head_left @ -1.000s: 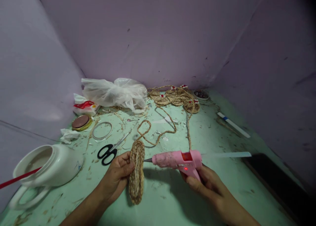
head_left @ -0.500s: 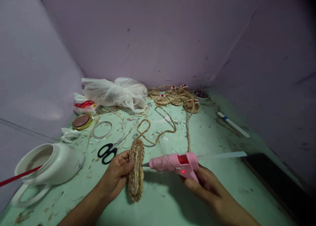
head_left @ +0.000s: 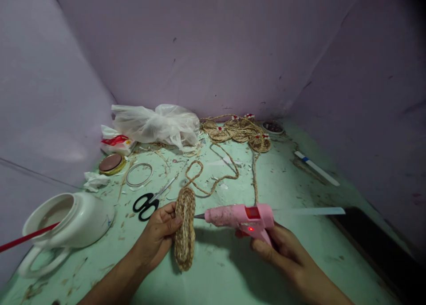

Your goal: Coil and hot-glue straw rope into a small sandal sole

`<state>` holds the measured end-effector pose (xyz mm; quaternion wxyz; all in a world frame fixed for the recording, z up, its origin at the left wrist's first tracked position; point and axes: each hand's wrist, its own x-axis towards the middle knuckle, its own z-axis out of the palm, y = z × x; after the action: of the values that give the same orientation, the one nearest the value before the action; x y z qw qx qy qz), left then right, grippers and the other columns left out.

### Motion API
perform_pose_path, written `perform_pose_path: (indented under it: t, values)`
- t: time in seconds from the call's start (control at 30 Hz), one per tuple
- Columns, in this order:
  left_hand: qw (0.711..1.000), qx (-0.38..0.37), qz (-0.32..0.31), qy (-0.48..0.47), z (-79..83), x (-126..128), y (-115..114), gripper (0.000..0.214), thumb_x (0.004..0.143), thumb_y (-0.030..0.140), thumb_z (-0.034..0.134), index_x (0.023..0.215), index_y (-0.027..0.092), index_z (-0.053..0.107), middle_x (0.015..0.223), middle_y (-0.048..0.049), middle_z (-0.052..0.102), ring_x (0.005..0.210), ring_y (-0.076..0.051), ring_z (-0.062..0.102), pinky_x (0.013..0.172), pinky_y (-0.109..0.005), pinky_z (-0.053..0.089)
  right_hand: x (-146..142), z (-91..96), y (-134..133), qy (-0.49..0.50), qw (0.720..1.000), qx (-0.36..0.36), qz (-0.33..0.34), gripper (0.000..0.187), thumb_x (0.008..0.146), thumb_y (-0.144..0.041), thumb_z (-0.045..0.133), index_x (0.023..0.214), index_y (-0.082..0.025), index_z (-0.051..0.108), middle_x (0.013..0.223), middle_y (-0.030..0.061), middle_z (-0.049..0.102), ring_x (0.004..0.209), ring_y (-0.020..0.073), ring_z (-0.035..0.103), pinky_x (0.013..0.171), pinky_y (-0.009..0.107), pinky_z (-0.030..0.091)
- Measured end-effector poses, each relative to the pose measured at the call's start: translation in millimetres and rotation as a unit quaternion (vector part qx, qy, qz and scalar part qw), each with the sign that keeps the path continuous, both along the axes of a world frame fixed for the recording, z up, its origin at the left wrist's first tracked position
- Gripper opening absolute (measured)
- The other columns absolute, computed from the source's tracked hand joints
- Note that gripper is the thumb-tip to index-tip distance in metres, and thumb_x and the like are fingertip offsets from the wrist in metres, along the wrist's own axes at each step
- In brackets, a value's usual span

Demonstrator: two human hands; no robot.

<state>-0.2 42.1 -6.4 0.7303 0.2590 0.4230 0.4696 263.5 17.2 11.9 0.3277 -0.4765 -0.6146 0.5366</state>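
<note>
My left hand (head_left: pixel 160 229) pinches the left edge of a long oval coil of braided straw rope (head_left: pixel 185 234), held upright above the table. From its top a loose straw rope (head_left: pixel 213 192) loops away across the table. My right hand (head_left: pixel 286 251) grips a pink hot glue gun (head_left: pixel 239 217) by its handle, with a red light glowing on its side. The gun's nozzle points left, at or very near the coil's right edge; I cannot tell whether they touch. A clear glue stick (head_left: pixel 313 211) sticks out of its back.
Black-handled scissors (head_left: pixel 149 203) lie left of the coil, near a ring (head_left: pixel 139 175). A white pitcher (head_left: pixel 89 220) with a red stick stands at left. At the back are a plastic bag (head_left: pixel 159 125) and beaded straw pieces (head_left: pixel 242 132). A dark flat object (head_left: pixel 376 238) lies at right.
The glue gun and my right hand have shifted slightly right. My left hand and the coil stay nearly where they were; the whole view has moved a little.
</note>
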Motion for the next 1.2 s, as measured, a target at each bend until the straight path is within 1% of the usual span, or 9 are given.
perform_pose_path:
  t: [0.07, 0.17, 0.27, 0.37, 0.47, 0.57, 0.73, 1.0, 1.2]
  values:
    - [1.0, -0.001, 0.001, 0.001, 0.4, 0.4, -0.4, 0.035, 0.056, 0.027, 0.087, 0.082, 0.014, 0.067, 0.069, -0.0015, 0.064, 0.063, -0.011, 0.056, 0.059, -0.02, 0.046, 0.7, -2.5, 0.0, 0.01, 1.0, 0.015, -0.008, 0.04, 0.088, -0.052, 0.05, 0.099, -0.019, 0.069, 0.081, 0.0054, 0.064, 0.076, 0.0205, 0.058, 0.067, 0.028, 0.047]
    - [1.0, -0.001, 0.0, 0.002, 2.4, 1.2, -1.3, 0.036, 0.055, 0.027, 0.087, 0.081, 0.013, 0.066, 0.068, -0.0021, 0.065, 0.061, -0.012, 0.056, 0.059, -0.021, 0.046, 1.1, -5.2, 0.0, 0.016, 0.999, 0.033, -0.015, 0.043, 0.09, -0.053, 0.046, 0.098, -0.019, 0.07, 0.065, 0.001, 0.053, 0.064, 0.0172, 0.053, 0.061, 0.026, 0.045]
    - [1.0, 0.001, 0.001, 0.003, 4.2, 1.8, -1.8, 0.035, 0.054, 0.027, 0.087, 0.079, 0.013, 0.066, 0.068, -0.0021, 0.065, 0.061, -0.012, 0.056, 0.06, -0.021, 0.045, 0.1, -4.7, -0.2, 0.006, 0.999, 0.038, -0.021, 0.044, 0.09, -0.054, 0.046, 0.094, -0.018, 0.071, 0.06, -0.0006, 0.048, 0.058, 0.0159, 0.049, 0.063, 0.028, 0.046]
    - [1.0, 0.003, 0.003, 0.005, 4.8, 1.9, -1.8, 0.035, 0.054, 0.027, 0.087, 0.078, 0.014, 0.066, 0.067, -0.0015, 0.064, 0.061, -0.011, 0.057, 0.06, -0.021, 0.045, -1.5, -2.6, -0.4, -0.008, 0.999, 0.041, -0.02, 0.044, 0.089, -0.054, 0.046, 0.094, -0.019, 0.072, 0.064, 0.0022, 0.055, 0.064, 0.0183, 0.054, 0.069, 0.031, 0.049]
    - [1.0, 0.003, 0.0, 0.006, 5.1, 1.8, -1.5, 0.035, 0.055, 0.028, 0.087, 0.078, 0.014, 0.065, 0.067, -0.0015, 0.064, 0.06, -0.012, 0.057, 0.059, -0.021, 0.045, -2.2, -1.3, -0.7, -0.016, 0.999, 0.044, -0.011, 0.041, 0.089, -0.052, 0.047, 0.094, -0.02, 0.072, 0.082, 0.0075, 0.066, 0.078, 0.0225, 0.061, 0.074, 0.033, 0.05]
    - [1.0, 0.003, 0.002, 0.007, 5.8, 2.1, -1.0, 0.035, 0.055, 0.027, 0.087, 0.079, 0.013, 0.065, 0.069, -0.002, 0.065, 0.061, -0.012, 0.058, 0.06, -0.021, 0.045, -1.2, -2.6, -1.7, -0.015, 0.999, 0.041, -0.012, 0.039, 0.089, -0.051, 0.048, 0.095, -0.021, 0.072, 0.092, 0.0083, 0.069, 0.084, 0.0235, 0.063, 0.076, 0.033, 0.05]
    - [1.0, 0.007, 0.002, 0.008, 5.4, 2.3, -0.1, 0.035, 0.054, 0.027, 0.087, 0.078, 0.013, 0.065, 0.07, -0.0036, 0.066, 0.063, -0.014, 0.06, 0.06, -0.022, 0.044, -0.5, -6.4, -2.4, -0.021, 0.999, 0.041, -0.021, 0.039, 0.088, -0.053, 0.049, 0.094, -0.02, 0.071, 0.087, 0.0073, 0.07, 0.078, 0.0216, 0.062, 0.07, 0.03, 0.051]
    - [1.0, 0.006, 0.002, 0.012, 5.0, 2.5, 0.2, 0.035, 0.053, 0.026, 0.087, 0.077, 0.014, 0.065, 0.065, -0.0017, 0.064, 0.064, -0.014, 0.06, 0.061, -0.022, 0.045, -3.6, -1.6, -0.7, -0.028, 0.997, 0.066, -0.021, 0.04, 0.089, -0.053, 0.048, 0.088, -0.02, 0.07, 0.083, 0.0064, 0.069, 0.073, 0.0205, 0.061, 0.065, 0.028, 0.049]
    - [1.0, 0.003, 0.002, 0.009, 4.6, 1.9, -1.2, 0.035, 0.054, 0.028, 0.087, 0.077, 0.014, 0.065, 0.067, -0.0015, 0.063, 0.06, -0.012, 0.056, 0.06, -0.021, 0.046, -1.8, -8.0, -4.1, -0.05, 0.996, 0.066, -0.044, 0.041, 0.087, -0.056, 0.049, 0.085, -0.02, 0.069, 0.072, 0.0035, 0.062, 0.065, 0.0182, 0.056, 0.058, 0.027, 0.046]
